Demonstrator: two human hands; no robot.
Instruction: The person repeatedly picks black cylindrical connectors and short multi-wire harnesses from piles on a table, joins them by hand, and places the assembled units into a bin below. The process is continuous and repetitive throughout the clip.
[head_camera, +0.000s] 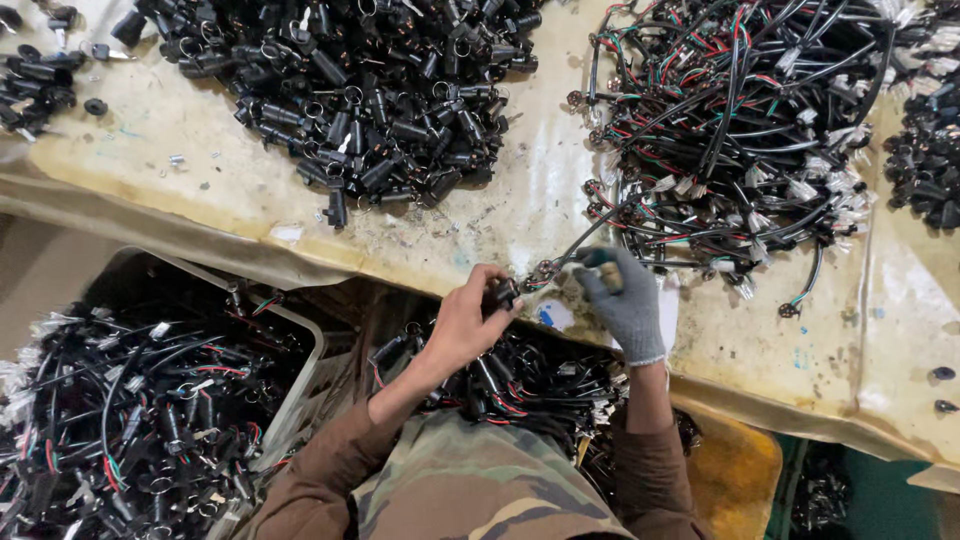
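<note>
My bare left hand (462, 322) pinches a small black cylindrical lock part (502, 293) at the table's front edge. My right hand (622, 297), in a grey knit glove, is closed on the end of a black cable (560, 258) with a round connector. That cable runs up into a tangled heap of black cables (735, 130) with red, green and white wires. The two hands nearly touch, with the part and the cable end between them.
A big pile of black cylinder parts (370, 90) lies at the back left of the worn beige table (200, 160). A grey bin (305, 325) at lower left holds wired assemblies. More wired assemblies (520, 385) lie in my lap. A yellow container (735, 465) sits lower right.
</note>
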